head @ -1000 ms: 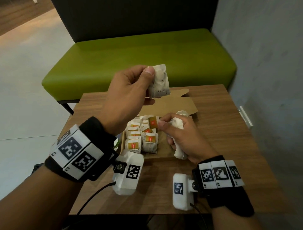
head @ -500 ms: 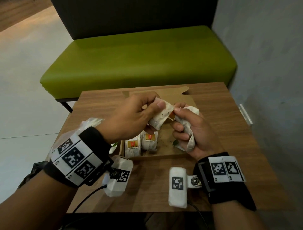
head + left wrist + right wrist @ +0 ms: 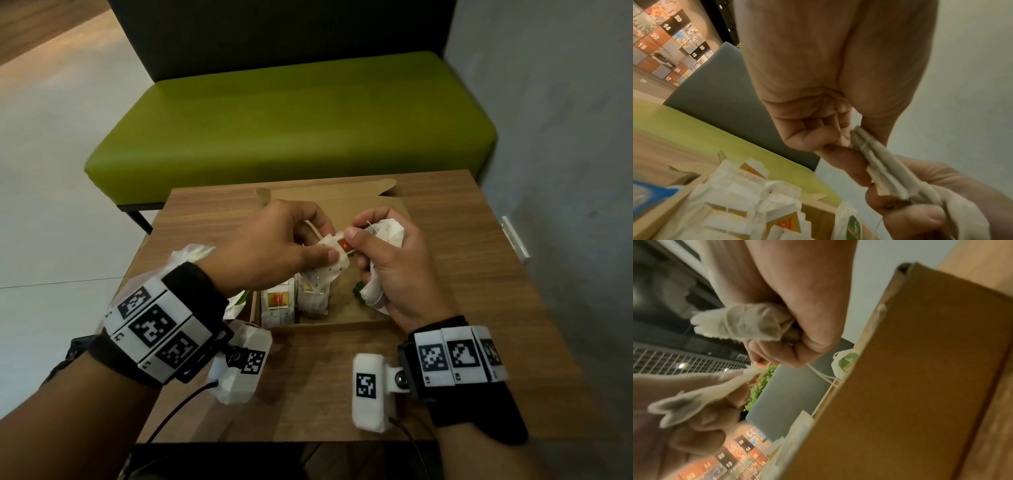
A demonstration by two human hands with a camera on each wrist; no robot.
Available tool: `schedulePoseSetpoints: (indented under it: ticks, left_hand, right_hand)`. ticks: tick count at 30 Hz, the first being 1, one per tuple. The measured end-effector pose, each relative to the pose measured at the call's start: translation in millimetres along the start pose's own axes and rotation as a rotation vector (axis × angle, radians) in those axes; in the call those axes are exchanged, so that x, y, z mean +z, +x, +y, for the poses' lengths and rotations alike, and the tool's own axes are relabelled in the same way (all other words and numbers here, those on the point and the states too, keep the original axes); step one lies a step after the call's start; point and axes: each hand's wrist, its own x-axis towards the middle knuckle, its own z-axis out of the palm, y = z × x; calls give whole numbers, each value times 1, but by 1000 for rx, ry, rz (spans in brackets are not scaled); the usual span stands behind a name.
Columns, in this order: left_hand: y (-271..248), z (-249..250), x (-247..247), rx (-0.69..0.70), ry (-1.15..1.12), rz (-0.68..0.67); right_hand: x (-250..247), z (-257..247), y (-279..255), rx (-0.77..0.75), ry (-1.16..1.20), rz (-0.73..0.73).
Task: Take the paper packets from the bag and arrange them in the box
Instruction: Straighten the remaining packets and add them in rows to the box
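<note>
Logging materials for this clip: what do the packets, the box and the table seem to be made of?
Packets: thin white paper, matte and creased; dark specks showing through suggest it is porous.
Box: brown cardboard, matte, uncoated by the look, with a die-cut flap edge.
Table: wood grain pattern, smooth with low sheen; solid wood or laminate cannot be told.

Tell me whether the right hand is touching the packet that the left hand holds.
Touching. In the head view the right hand has its thumb tip on the red tag end of the packet pinched by the left hand.
</note>
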Motion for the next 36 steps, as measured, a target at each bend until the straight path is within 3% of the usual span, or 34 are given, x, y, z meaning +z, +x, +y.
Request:
schedulePoseSetpoints:
  ticks: [3,8,11,15,19,23,31,36]
  left_hand:
    - [2,-1,2,21,206,72]
    - [-1,-3,6,161,526,254]
    - [-1,-5,8,244,651,289]
    - [0,-4,3,212,406,168]
    - [1,-3,-1,205,288,139]
    - [0,-4,1,259,342,193]
    - [0,-7,7,254,414,300]
    - [0,-7,12,202,261,335]
  right_hand:
    - [2,3,-1,-64,-127,16]
    - [4,4,-1,-100,-221,23]
    - [5,3,-2,-89,-226,9]
    - [0,-2,-1,61,-31,-72]
    - [-1,3,-1,158,-64,-158]
    - [3,5,0,199,24,-158]
    - [-1,7,3,178,-31,-59]
    - [4,6,2,179,-8,-48]
